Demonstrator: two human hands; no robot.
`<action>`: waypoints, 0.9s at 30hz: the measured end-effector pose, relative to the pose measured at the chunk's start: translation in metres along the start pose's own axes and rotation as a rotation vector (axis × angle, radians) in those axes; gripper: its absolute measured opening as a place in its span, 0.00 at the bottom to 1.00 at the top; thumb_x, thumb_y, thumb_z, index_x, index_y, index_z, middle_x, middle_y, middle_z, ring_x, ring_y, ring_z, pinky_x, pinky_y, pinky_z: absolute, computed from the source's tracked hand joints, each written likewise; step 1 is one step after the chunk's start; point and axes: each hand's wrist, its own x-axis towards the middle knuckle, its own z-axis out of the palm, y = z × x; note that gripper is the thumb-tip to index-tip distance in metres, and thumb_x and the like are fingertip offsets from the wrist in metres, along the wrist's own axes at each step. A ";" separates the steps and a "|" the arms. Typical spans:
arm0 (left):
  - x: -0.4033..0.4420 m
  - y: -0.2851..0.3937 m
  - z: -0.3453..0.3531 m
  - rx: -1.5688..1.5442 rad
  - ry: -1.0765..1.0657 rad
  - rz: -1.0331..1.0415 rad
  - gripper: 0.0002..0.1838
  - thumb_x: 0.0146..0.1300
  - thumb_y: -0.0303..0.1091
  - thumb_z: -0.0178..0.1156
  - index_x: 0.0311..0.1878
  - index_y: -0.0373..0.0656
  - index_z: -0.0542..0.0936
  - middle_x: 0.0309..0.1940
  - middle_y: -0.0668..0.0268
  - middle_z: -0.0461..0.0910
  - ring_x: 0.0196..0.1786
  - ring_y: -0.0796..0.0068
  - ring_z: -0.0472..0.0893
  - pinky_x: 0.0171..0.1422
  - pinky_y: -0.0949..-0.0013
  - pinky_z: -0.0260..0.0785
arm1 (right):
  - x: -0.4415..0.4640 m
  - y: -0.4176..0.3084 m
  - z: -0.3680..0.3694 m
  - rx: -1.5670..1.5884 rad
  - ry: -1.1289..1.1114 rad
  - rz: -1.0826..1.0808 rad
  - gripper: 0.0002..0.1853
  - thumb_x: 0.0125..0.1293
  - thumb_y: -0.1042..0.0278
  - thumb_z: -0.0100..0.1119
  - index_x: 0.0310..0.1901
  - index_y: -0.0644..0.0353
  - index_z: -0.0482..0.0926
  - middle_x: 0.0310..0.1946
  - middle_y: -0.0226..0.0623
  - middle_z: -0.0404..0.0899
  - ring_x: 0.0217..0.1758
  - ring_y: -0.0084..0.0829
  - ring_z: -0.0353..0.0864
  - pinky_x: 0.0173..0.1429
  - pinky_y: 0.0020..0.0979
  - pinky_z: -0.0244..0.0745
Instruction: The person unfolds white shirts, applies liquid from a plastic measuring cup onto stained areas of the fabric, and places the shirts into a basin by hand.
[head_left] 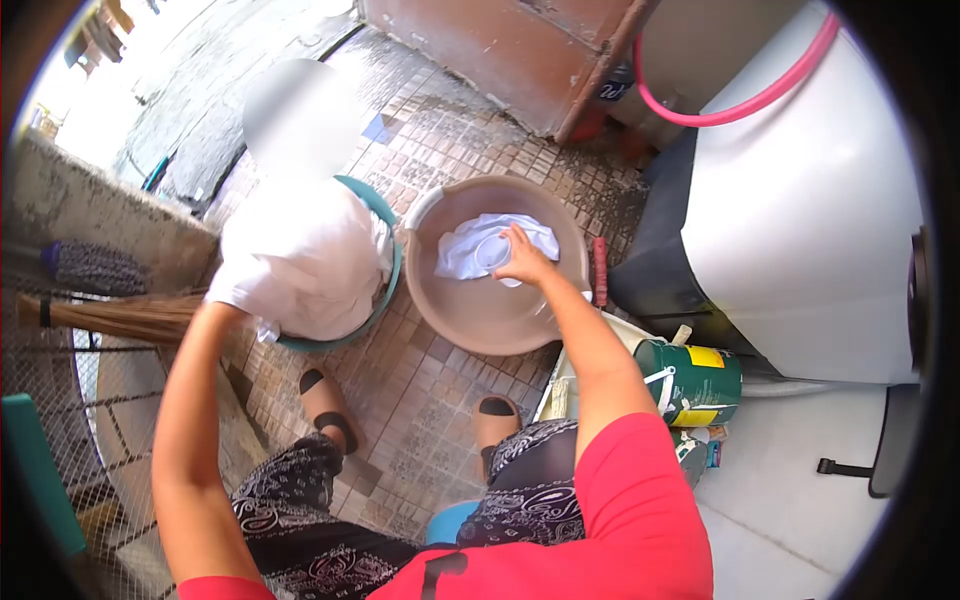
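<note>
My right hand (522, 262) is over the brown basin (475, 338), its fingers curled round a small clear round container (492, 253) that looks like a plastic cup. Just under it, a white cloth (458, 250) lies crumpled in the basin. My left forearm (188, 420) reaches to a big heap of white cloth (310, 265) piled over the teal basin (391, 285). Cloth covers my left hand, so its fingers are hidden.
Behind my right arm stands a green bucket (700, 385) with yellow labels. A broom (125, 316) and a mop head (100, 268) are at the left wall. At right rises a large white-and-grey appliance or tank (800, 220), with a pink hose (720, 117) above. Tiles (400, 420) cover the floor.
</note>
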 end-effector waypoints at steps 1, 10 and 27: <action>-0.027 0.008 0.024 -0.237 0.114 0.150 0.18 0.58 0.33 0.58 0.52 0.39 0.74 0.48 0.56 0.77 0.53 0.59 0.75 0.60 0.67 0.65 | 0.000 0.000 0.003 0.019 -0.001 0.056 0.49 0.33 0.52 0.72 0.62 0.56 0.63 0.70 0.53 0.48 0.72 0.47 0.54 0.69 0.38 0.59; -0.111 0.042 0.025 -0.715 -0.405 -0.180 0.25 0.61 0.36 0.59 0.61 0.39 0.69 0.50 0.52 0.78 0.52 0.56 0.79 0.56 0.62 0.70 | 0.015 0.043 0.015 0.154 0.123 0.250 0.49 0.34 0.54 0.73 0.60 0.66 0.61 0.63 0.53 0.58 0.68 0.46 0.59 0.69 0.37 0.59; -0.043 0.047 0.051 -0.330 -0.238 -0.139 0.39 0.53 0.42 0.64 0.67 0.45 0.61 0.67 0.51 0.58 0.67 0.53 0.63 0.68 0.60 0.60 | 0.027 -0.036 -0.034 0.381 0.342 -0.174 0.45 0.37 0.65 0.75 0.60 0.57 0.62 0.48 0.43 0.75 0.54 0.40 0.74 0.58 0.36 0.69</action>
